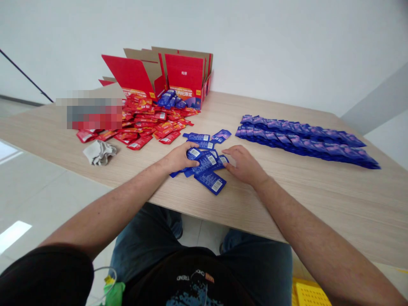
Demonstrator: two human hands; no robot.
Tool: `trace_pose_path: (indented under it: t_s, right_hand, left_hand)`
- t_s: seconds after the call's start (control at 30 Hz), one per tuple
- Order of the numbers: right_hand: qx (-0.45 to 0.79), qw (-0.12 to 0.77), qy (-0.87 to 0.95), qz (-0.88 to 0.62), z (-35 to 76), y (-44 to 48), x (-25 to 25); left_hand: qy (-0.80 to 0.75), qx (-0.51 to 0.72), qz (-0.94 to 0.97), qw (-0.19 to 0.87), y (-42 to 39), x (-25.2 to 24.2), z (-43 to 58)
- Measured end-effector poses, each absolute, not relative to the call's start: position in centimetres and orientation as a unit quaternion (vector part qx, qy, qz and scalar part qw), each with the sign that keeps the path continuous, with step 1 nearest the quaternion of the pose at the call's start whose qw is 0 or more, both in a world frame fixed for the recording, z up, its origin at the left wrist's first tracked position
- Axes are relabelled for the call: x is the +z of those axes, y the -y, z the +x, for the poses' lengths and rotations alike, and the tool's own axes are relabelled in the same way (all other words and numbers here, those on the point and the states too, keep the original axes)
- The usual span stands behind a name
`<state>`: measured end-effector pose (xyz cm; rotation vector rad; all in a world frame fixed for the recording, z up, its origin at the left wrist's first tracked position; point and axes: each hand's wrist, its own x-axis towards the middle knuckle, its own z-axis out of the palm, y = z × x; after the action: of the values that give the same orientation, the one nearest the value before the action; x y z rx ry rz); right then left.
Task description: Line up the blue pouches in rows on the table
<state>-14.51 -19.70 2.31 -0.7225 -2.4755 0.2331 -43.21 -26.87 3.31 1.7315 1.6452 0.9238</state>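
Glossy blue foil sachets (205, 169), loose and overlapping, lie nearest the camera on the pale wood-grain table (287, 199), just in from its near edge. Over them, the left hand (180, 157) sits palm down with fingers curled, though whether it pinches any cannot be told; the open right hand (245, 165) touches their edge with its fingertips. Further right, long neat overlapping rows of purple-blue sachets (306, 142) lie well apart. Back to the left, glossy red sachets (143, 123) spill in a heap before an open red cardboard carton (159, 72), near a crumpled grey cloth (99, 152)
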Motion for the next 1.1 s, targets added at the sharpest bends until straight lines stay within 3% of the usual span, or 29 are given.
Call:
trace_pose_path:
  t_s: [0.17, 0.33, 0.5, 0.73, 0.9, 1.1]
  right_hand:
    - [0.09, 0.166, 0.962, -0.2, -18.1, 21.8, 2.6]
    - [0.09, 0.156, 0.966, -0.184, -18.0, 21.3, 2.2]
    - [0.108, 0.219, 0.946, -0.212, -17.6, 20.9, 1.8]
    - [0.181, 0.303, 0.832, -0.429, -14.2, 20.1, 3.1]
    - [0.322, 0.368, 0.718, -0.495, -11.8, 18.5, 2.7]
    - [0.51, 0.48, 0.553, -0.452, -12.3, 17.5, 1.5]
  left_hand:
    - [-0.57, 0.431, 0.554, 0.427, 26.8, 3.6, -41.8]
    - [-0.577, 0.442, 0.436, 0.532, 27.3, 4.6, -39.7]
    - [-0.556, 0.446, 0.403, 0.574, 27.0, 5.7, -38.4]
    - [-0.489, 0.505, 0.403, 0.586, 23.1, 7.2, -37.6]
    - [-0.469, 0.577, 0.34, 0.576, 20.0, 6.5, -36.8]
    - [-0.503, 0.559, 0.308, 0.583, 20.2, 5.7, -37.5]
